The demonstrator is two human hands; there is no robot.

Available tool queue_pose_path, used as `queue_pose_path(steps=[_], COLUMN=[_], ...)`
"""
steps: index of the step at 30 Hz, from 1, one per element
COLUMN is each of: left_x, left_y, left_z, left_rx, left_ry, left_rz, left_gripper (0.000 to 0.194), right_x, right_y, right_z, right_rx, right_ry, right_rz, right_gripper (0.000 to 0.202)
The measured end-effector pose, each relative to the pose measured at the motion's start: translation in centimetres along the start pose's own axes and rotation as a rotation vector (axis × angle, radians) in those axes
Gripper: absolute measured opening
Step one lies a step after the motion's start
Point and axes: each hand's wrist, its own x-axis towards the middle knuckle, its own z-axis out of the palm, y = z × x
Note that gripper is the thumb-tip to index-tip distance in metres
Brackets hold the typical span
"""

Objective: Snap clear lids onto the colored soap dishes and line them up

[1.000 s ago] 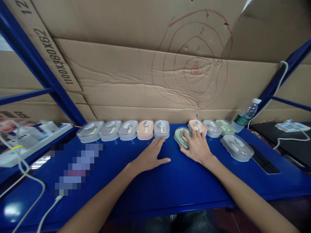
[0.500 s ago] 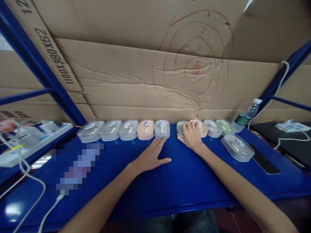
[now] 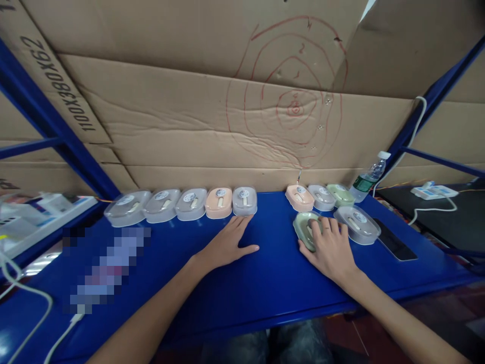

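Observation:
My right hand grips a green lidded plastic box from its right side, with fingers over the lid. The box is slightly tilted, and I cannot tell if it touches the table. My left hand lies flat with its thumb out, fingertips at the front edge of a grey box with a clear lid. Left of that one stand an orange box and several more grey boxes. Behind my right hand are another orange box, a grey box and a second green box.
Just right of my right hand is a larger-looking grey box, beside a dark flat phone-like slab. A water bottle leans at the back right. Cardboard walls the rear of the blue table. A white cable runs at left.
My right hand has drawn the green box out of the back row, toward me and to the right. My left hand has kept its place by the grey box. The view has shifted slightly.

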Motion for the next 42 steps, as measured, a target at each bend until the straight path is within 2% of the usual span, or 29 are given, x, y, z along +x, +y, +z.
queue_pose_path(steps=[8, 12, 17, 26, 30, 33, 36, 39, 42], left_x=[-0.1, -0.2, 0.0, 0.2, 0.4, 0.6, 0.9, 1.0, 1.0], left_y=[-0.1, -0.4, -0.6, -1.1, -1.3, -1.5, -1.7, -1.8, -1.7], left_z=[0.0, -0.3, -0.5, -0.4, -0.3, -0.3, -0.5, -0.7, -0.9], left_rx=[0.011, 0.053, 0.081, 0.117, 0.153, 0.154, 0.132, 0.108, 0.093], left_ry=[0.020, 0.101, 0.206, 0.279, 0.342, 0.416, 0.473, 0.485, 0.499], left_rz=[-0.022, -0.055, -0.013, 0.036, 0.050, 0.033, -0.014, -0.094, -0.149], left_gripper=[0.086, 0.075, 0.062, 0.049, 0.040, 0.029, 0.020, 0.017, 0.016], right_x=[-0.8, -0.4, -0.1, 0.0, 1.5, 3.4, 6.0, 9.2, 11.6], right_y=[3.6, 4.7, 5.2, 5.2, 2.7, -0.9, -5.2, -9.0, -11.2], right_z=[0.5, 0.8, 1.1, 1.2, 0.8, 1.0, 1.7, 3.0, 4.2], right_rx=[-0.154, -0.246, -0.248, -0.159, -0.001, 0.224, 0.430, 0.465, 0.437], right_ry=[-0.006, -0.012, 0.004, 0.071, 0.078, 0.045, -0.051, -0.129, -0.111], right_rz=[0.104, 0.124, 0.125, 0.105, 0.021, -0.114, -0.274, -0.381, -0.394], right_gripper=[0.050, 0.051, 0.051, 0.066, 0.067, 0.071, 0.079, 0.088, 0.090])
